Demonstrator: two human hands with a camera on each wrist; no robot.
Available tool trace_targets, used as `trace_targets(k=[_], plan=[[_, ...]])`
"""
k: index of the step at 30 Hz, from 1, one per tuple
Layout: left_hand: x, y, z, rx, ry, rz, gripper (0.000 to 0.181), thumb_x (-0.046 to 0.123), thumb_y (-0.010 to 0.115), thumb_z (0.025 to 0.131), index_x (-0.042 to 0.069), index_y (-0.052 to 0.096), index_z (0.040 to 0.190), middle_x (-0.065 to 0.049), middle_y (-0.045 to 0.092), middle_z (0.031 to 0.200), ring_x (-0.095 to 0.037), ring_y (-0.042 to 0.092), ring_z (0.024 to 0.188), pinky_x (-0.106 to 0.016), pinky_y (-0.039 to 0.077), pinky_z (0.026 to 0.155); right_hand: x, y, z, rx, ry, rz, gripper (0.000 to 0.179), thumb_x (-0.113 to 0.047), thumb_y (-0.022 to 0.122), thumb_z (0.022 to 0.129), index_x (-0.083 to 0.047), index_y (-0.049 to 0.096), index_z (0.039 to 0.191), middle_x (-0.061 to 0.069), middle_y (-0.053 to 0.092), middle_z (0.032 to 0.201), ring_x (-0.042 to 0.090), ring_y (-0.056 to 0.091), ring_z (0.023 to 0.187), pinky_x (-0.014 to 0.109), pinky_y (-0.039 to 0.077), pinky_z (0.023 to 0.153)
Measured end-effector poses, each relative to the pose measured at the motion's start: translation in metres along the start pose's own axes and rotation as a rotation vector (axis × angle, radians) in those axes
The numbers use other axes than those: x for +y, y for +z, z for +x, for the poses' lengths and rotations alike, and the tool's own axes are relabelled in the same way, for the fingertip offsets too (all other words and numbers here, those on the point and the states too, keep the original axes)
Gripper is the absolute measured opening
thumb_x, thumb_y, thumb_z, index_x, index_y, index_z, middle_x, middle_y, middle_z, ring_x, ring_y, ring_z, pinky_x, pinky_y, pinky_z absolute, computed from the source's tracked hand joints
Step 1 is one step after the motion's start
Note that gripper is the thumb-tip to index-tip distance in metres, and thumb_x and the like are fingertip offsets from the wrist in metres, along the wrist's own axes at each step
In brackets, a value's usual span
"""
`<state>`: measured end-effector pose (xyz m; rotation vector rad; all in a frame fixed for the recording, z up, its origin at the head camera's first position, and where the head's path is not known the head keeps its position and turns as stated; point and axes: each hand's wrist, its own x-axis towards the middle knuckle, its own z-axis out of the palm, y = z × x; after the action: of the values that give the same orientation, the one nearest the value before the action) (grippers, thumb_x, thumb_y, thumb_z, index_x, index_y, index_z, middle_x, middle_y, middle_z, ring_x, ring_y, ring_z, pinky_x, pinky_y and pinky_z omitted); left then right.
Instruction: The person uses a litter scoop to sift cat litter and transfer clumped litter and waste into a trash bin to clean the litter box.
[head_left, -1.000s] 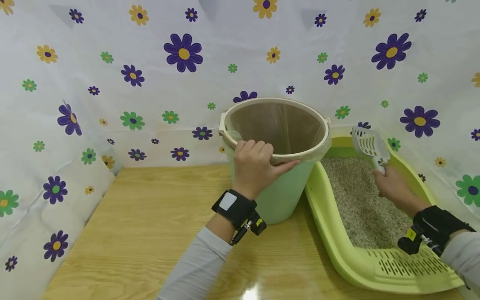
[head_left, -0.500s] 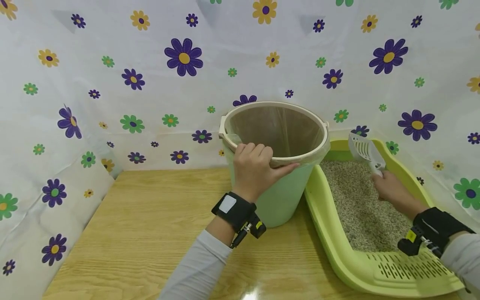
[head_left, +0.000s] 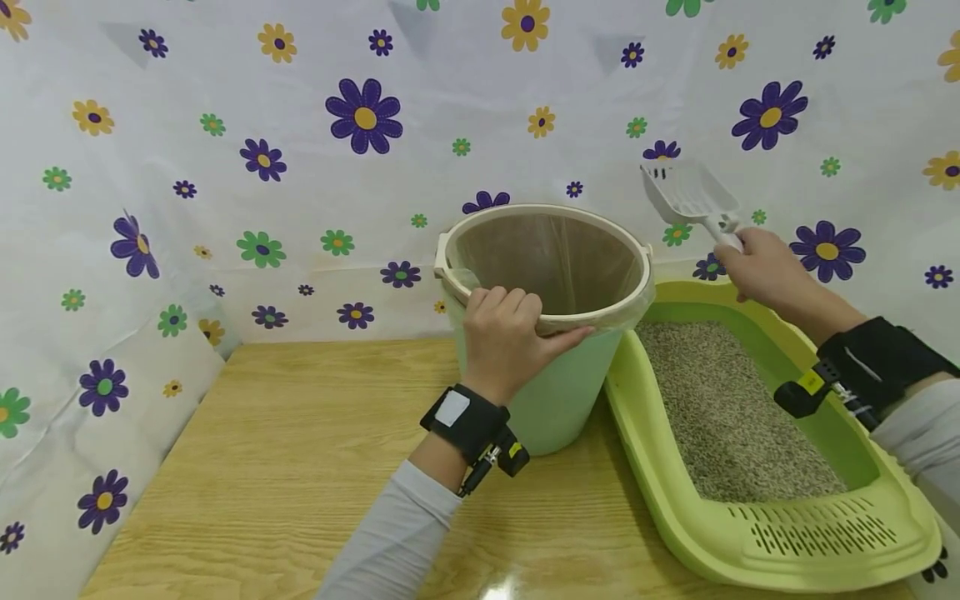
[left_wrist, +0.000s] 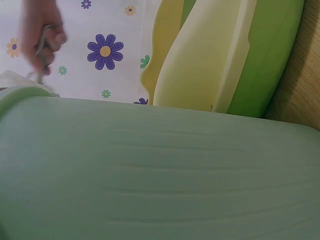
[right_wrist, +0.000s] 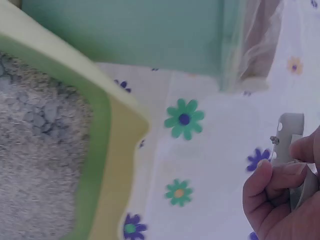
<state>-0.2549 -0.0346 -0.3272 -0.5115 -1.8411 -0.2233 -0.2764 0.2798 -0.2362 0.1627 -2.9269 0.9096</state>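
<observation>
My left hand (head_left: 504, 342) grips the near rim of a pale green trash bin (head_left: 558, 392), fingers over the edge and thumb along the outside. A clear liner bag is folded over the bin's cream rim. My right hand (head_left: 765, 267) holds a light grey litter scoop (head_left: 693, 192) by its handle, raised above the litter box's far end and to the right of the bin. A small grey bit shows by the scoop's edge in the right wrist view. The yellow-green litter box (head_left: 660, 467) holds grainy litter (head_left: 720, 400). The left wrist view mostly shows the bin's side.
Litter box and bin stand close together on a wooden tabletop (head_left: 300, 442). Darker grey clumps (right_wrist: 45, 117) lie on the litter. A white flower-printed sheet (head_left: 300, 83) hangs behind and at both sides.
My right hand has lifted the scoop up and to the left, from low over the litter to above the bin's rim height. My left hand keeps its grip on the bin.
</observation>
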Motion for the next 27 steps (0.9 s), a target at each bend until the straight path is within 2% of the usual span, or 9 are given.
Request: trace_targets(k=[4,10,13,16,18,20,24,27], plan=[[0.000,-0.001,0.000,0.001,0.000,0.000,0.072,0.075,0.078,0.071,0.016,0.039,0.055,0.003,0.043,0.052,-0.018,0.050,0.055,-0.033,0.040,0.065,-0.032,0.005,0.008,0.020,-0.093,-0.159,0.048,-0.030,0.034,0.108,0.013,0.042,0.128,0.015,0.050,0.086,0.022,0.050,0.062,0.033,0.041,0.051],[-0.002,-0.003,0.003,0.003,0.003,-0.002,0.073,0.076,0.077,0.071,0.016,0.039,0.055,0.003,0.042,0.052,-0.018,0.050,0.055,-0.034,0.041,0.065,-0.067,0.028,0.009,0.116,-0.331,-0.560,0.024,-0.017,0.047,0.105,0.006,0.050,0.107,0.015,0.053,0.077,0.025,0.049,0.057,0.036,0.044,0.048],[-0.002,-0.002,0.004,-0.004,0.004,0.000,0.073,0.077,0.077,0.071,0.016,0.039,0.055,0.003,0.043,0.052,-0.018,0.050,0.054,-0.033,0.040,0.065,-0.075,0.036,0.007,0.237,-0.538,-0.795,0.015,-0.008,0.052,0.102,0.006,0.052,0.103,0.013,0.053,0.074,0.020,0.042,0.051,0.035,0.042,0.043],[-0.002,-0.002,0.003,-0.007,0.004,0.000,0.073,0.077,0.077,0.071,0.016,0.040,0.055,0.004,0.043,0.052,-0.017,0.050,0.054,-0.033,0.040,0.064,-0.076,0.041,0.005,0.410,-0.752,-0.970,0.012,0.000,0.057,0.100,0.009,0.054,0.107,0.012,0.051,0.070,0.015,0.034,0.047,0.030,0.036,0.042],[-0.002,-0.001,0.002,-0.005,0.004,0.001,0.073,0.077,0.077,0.071,0.016,0.040,0.055,0.003,0.043,0.052,-0.017,0.050,0.054,-0.033,0.039,0.064,-0.075,0.043,0.006,0.501,-0.858,-1.038,0.017,0.001,0.062,0.097,0.010,0.056,0.111,0.012,0.052,0.070,0.014,0.032,0.047,0.028,0.034,0.044],[-0.002,-0.001,0.002,-0.002,0.004,-0.001,0.073,0.077,0.077,0.071,0.016,0.040,0.055,0.003,0.043,0.052,-0.017,0.049,0.054,-0.033,0.039,0.064,-0.075,0.044,0.007,0.540,-0.914,-1.076,0.019,-0.001,0.066,0.097,0.009,0.056,0.109,0.011,0.053,0.070,0.013,0.034,0.047,0.026,0.034,0.045],[-0.001,-0.001,0.001,-0.005,0.003,-0.006,0.073,0.077,0.077,0.070,0.016,0.040,0.055,0.003,0.043,0.052,-0.018,0.049,0.054,-0.033,0.039,0.064,-0.075,0.045,0.008,0.547,-0.957,-1.125,0.020,-0.004,0.067,0.097,0.007,0.056,0.108,0.010,0.055,0.070,0.014,0.040,0.047,0.025,0.036,0.046],[0.000,-0.001,0.000,-0.008,0.002,-0.002,0.073,0.077,0.076,0.071,0.016,0.040,0.055,0.004,0.043,0.052,-0.017,0.049,0.054,-0.033,0.039,0.063,-0.076,0.046,0.007,0.549,-0.967,-1.103,0.020,-0.004,0.068,0.096,0.007,0.057,0.110,0.011,0.057,0.071,0.016,0.044,0.047,0.026,0.038,0.046]])
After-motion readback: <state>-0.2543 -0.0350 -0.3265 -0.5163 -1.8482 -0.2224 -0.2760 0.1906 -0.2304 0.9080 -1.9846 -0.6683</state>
